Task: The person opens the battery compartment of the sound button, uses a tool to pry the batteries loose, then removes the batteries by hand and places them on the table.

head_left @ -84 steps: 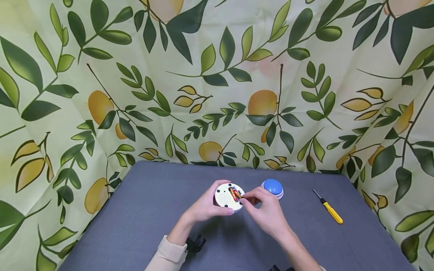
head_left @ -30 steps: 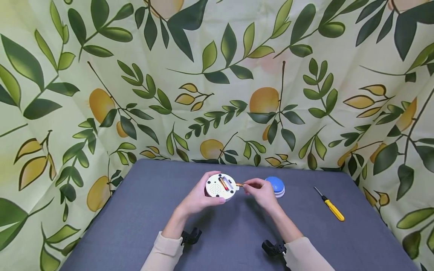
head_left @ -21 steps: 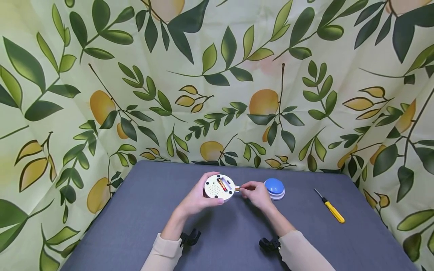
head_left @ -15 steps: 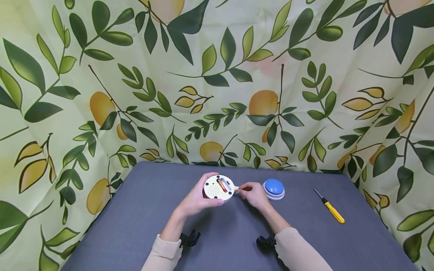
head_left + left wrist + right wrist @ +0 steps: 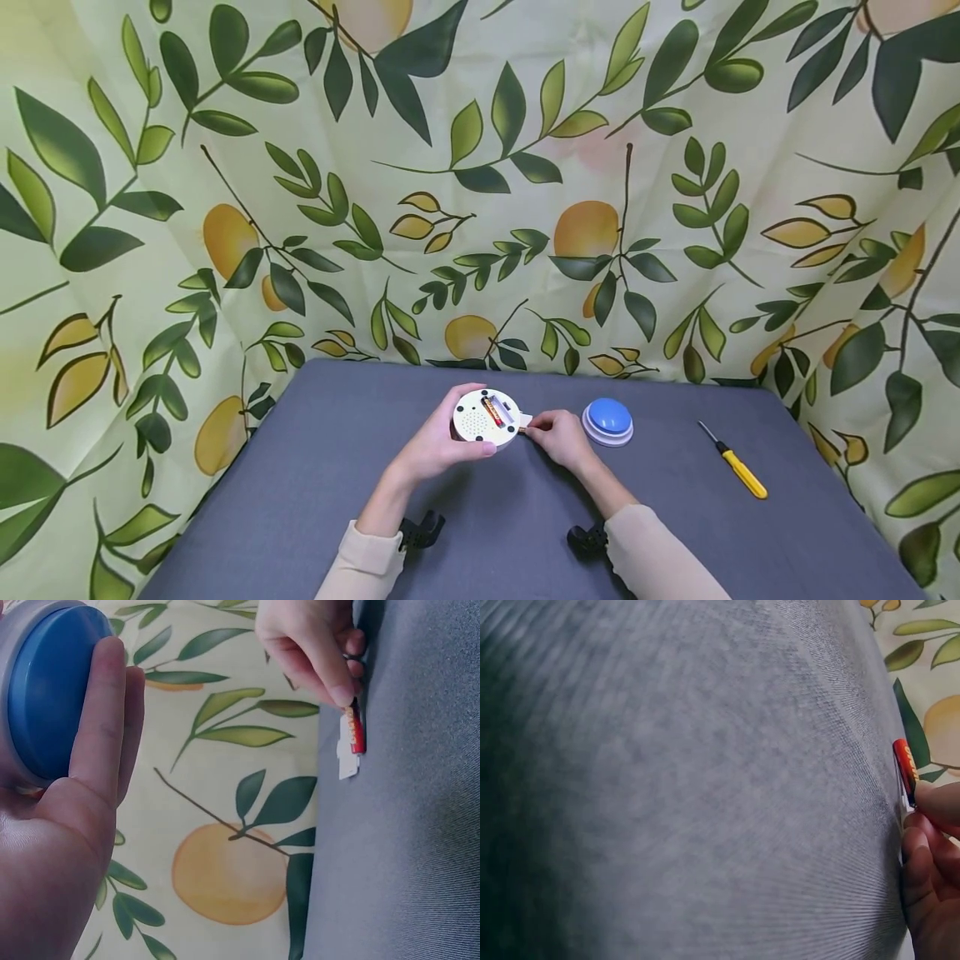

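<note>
My left hand (image 5: 438,437) grips a round push button by its rim, its white underside (image 5: 471,423) turned up. In the left wrist view its blue dome (image 5: 52,694) faces outward beside the fingers. One battery (image 5: 492,410) lies in the open battery compartment, and the slot beside it is bare. Low to the right, my right hand (image 5: 562,437) pinches a red-and-black battery (image 5: 356,733) between thumb and fingers. A small white battery cover (image 5: 346,754) shows right alongside that battery, close over the table.
Another blue-domed push button (image 5: 609,417) stands on the grey table (image 5: 315,467) just beyond my right hand. A screwdriver (image 5: 738,468) with a yellow handle lies farther right. Leaf-patterned cloth (image 5: 480,208) rises behind the table.
The right hand has left the compartment with one battery, which held two before, and moved down beside the white cover. The left hand has shifted slightly left with the push button.
</note>
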`<state>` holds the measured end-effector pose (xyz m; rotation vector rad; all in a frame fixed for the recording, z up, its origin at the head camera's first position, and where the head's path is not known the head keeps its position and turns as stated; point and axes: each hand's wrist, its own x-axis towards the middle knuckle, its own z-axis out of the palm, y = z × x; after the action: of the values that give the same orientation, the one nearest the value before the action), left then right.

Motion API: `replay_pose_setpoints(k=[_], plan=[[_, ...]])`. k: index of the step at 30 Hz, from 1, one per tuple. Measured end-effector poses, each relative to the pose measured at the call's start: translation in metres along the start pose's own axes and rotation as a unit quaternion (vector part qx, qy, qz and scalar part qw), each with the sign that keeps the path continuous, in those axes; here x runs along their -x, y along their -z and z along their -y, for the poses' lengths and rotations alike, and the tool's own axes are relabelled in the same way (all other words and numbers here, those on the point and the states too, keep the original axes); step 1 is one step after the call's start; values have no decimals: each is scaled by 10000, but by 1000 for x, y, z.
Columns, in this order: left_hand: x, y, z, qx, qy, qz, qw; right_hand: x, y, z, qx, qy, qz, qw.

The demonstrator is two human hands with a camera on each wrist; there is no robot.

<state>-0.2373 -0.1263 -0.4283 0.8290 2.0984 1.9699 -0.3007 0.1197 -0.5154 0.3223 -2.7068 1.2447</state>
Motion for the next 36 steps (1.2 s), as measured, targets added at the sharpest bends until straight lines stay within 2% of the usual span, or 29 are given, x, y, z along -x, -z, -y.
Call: replay_pose_setpoints(k=[8,12,17,26,31,36], plan=[[0,-1,-1,1,-9,12,10000,1,4,4,112,81,-64,9999],[1,-2,-1,-32,-36,9,10000,1,11,12,-112,-7,-180,9998],[0,-2,0,-95,-67,17,9999,1,31,33,-601,-35,-255,9979],[0,-3,-1,-150,-23,29,9999,8,59,62,-1111,234,-163,9934],[-1,-4,-2,-157,-13,51,9999,14,72,75,-1498,516,-55,9873],[-1,-5,-2,-166,-27,55,9998,18,79,90,-1597,824,60,9837]])
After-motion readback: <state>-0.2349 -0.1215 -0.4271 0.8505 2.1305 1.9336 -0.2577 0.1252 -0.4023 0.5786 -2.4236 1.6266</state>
